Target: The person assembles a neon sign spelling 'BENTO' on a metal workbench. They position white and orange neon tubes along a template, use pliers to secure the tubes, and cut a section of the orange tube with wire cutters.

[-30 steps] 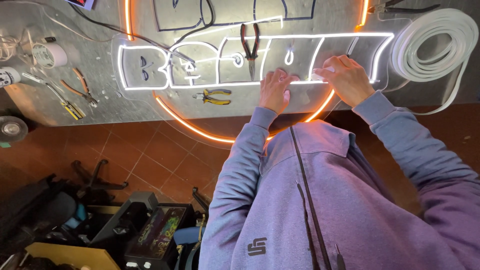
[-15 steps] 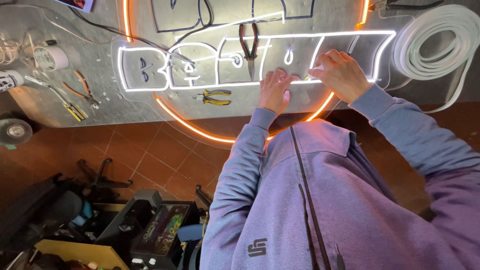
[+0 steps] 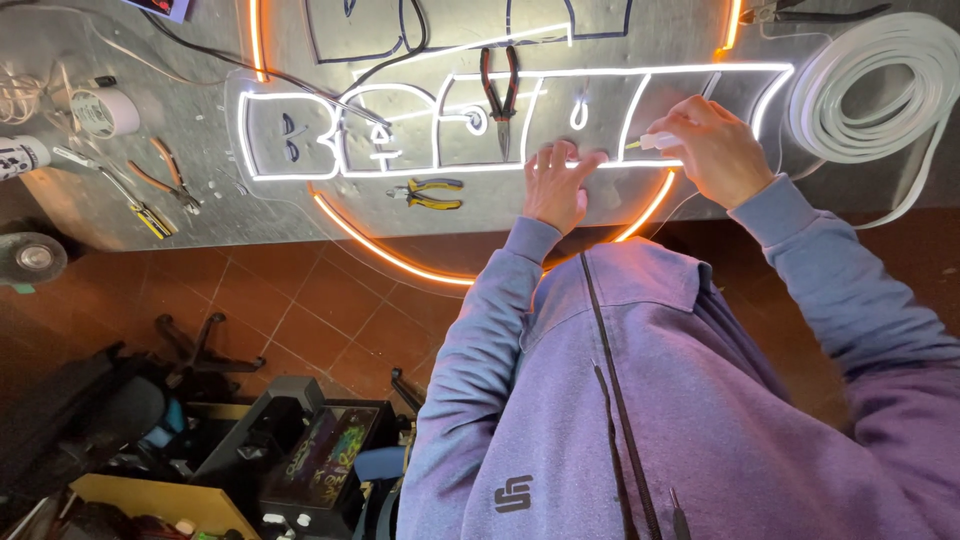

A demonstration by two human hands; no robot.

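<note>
Left hand (image 3: pixel 560 185) lies flat, fingers (image 3: pixel 556 156) spread apart and pressed on the lower edge of the lit neon sign (image 3: pixel 440 130), likely to pin the clear backing so it does not slide. Right hand (image 3: pixel 712 150) is curled, fingers closed on a small white tube-like tool (image 3: pixel 655 142) with its tip aimed left at the glowing white strip just beside the left hand; the grip looks like a pen hold for fine control. Exactly what the tool is cannot be told. The sign lies flat on the grey metal surface (image 3: pixel 200 215), white outline lit, with an orange glowing arc (image 3: pixel 400 262) curving below it past the surface edge. Red-handled pliers (image 3: pixel 500 90) rest on the sign's middle, near the hands. Yellow-and-blue pliers (image 3: pixel 432 193) lie just below the white outline, left of the left hand. A coil of white strip (image 3: pixel 870 90) sits at the right, near the right hand, probably spare stock. More hand tools (image 3: pixel 150 185) and a tape roll (image 3: pixel 103 112) lie well apart at the left. The tiled floor (image 3: pixel 290 300) shows below, with cluttered boxes (image 3: pixel 320 455).
</note>
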